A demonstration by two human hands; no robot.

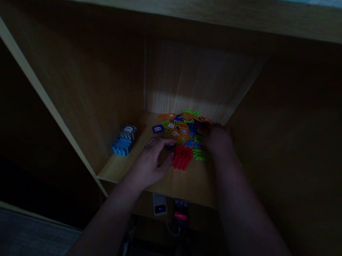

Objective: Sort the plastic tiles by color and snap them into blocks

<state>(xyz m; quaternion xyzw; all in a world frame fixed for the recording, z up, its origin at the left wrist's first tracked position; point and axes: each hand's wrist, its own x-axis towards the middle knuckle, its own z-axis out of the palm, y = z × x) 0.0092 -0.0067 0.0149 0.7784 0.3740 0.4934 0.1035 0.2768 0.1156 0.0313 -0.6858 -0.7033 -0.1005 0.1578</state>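
Observation:
A heap of small coloured plastic interlocking pieces point(184, 128), orange, green, purple and blue, lies at the back of a wooden shelf compartment point(188, 182). My left hand point(153, 160) rests on the shelf with its fingers curled against a stack of red pieces point(182, 156). My right hand point(219, 140) reaches into the right side of the heap, next to some green pieces point(200, 153); its fingers are hidden in the dim light. A stack of blue pieces point(121, 146) with a grey and white one on top stands against the left wall.
The compartment has wooden side walls point(99, 90) and a top board point(190, 3) close above. Below the shelf edge hang a small white device point(159, 206) and a dark one with a red strip point(181, 212). The scene is very dark.

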